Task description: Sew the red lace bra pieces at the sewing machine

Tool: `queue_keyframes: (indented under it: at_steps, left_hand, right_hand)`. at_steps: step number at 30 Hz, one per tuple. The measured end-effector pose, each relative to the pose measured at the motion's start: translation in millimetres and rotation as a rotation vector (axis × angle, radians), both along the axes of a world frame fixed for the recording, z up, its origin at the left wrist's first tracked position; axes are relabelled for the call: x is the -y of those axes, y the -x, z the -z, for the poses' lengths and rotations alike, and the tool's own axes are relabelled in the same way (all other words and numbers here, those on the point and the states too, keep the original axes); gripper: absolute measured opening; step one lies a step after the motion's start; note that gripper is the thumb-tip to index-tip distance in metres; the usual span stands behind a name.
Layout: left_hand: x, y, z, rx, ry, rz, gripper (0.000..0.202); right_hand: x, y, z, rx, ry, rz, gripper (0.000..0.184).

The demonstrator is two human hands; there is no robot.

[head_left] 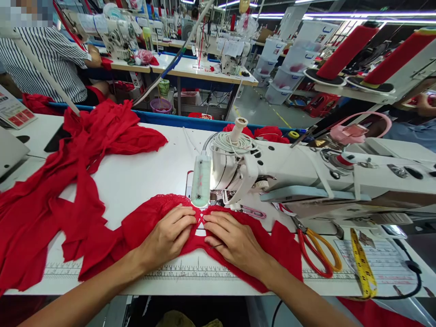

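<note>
Judging by the placement, lining up a red lace-edged fabric garment [195, 246] at its criss-crossed centre on the white, ruler-marked sewing table [150, 172], just in front of the white metal sewing machine [289, 161] and its pale green translucent plate [200, 179]. Pressing down with left hand [170, 229] and right hand [235, 236] side by side, slightly apart, with fingers bent over the cloth; cannot tell of any grip closed beneath. Probably calls next for keeping both halves flat while easing the centre in, with fingertips kept clear.
</note>
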State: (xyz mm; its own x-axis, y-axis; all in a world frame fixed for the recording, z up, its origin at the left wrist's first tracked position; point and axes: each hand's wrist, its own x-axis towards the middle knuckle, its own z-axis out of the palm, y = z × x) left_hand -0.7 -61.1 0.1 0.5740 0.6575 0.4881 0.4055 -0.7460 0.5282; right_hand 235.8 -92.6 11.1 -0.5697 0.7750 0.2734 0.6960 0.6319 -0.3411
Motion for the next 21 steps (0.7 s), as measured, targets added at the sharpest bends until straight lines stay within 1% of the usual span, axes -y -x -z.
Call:
queue_keyframes:
  at_steps: [2, 4, 11, 13, 15, 18, 21]
  left_hand:
    - [0.0, 0.0, -2.6, 0.042, -0.003, -0.027, 0.025]
    - [0.3, -0.5, -3.9, 0.043, -0.018, -0.025, 0.027]
    - [-1.3, -0.1, -0.2, 0.044, -0.071, 0.004, 0.026]
    - [-1.9, -0.1, -0.2, 0.027, -0.08, 0.01, 0.026]
    - [-1.2, -0.8, -0.8, -0.021, -0.112, 0.011, 0.025]
    - [2.6, -2.6, -1.9, -0.151, -0.23, -0.003, 0.023]
    - [6.5, -3.4, -2.5, -0.252, -0.33, -0.016, 0.024]
  right_hand:
    - [0.5, 0.8, -2.1, 0.061, -0.005, -0.006, 0.025]
    - [1.1, 2.2, -4.6, 0.122, -0.005, 0.001, 0.028]
    - [2.8, 6.0, -10.2, 0.229, 0.034, 0.021, 0.039]
    - [2.8, 6.0, -10.1, 0.221, 0.038, 0.021, 0.039]
    - [2.6, 5.0, -9.1, 0.184, 0.036, 0.017, 0.036]
    - [2.5, 1.8, -6.7, 0.093, 0.044, 0.018, 0.032]
    - [2.9, -1.5, -3.4, 0.024, 0.048, 0.032, 0.038]
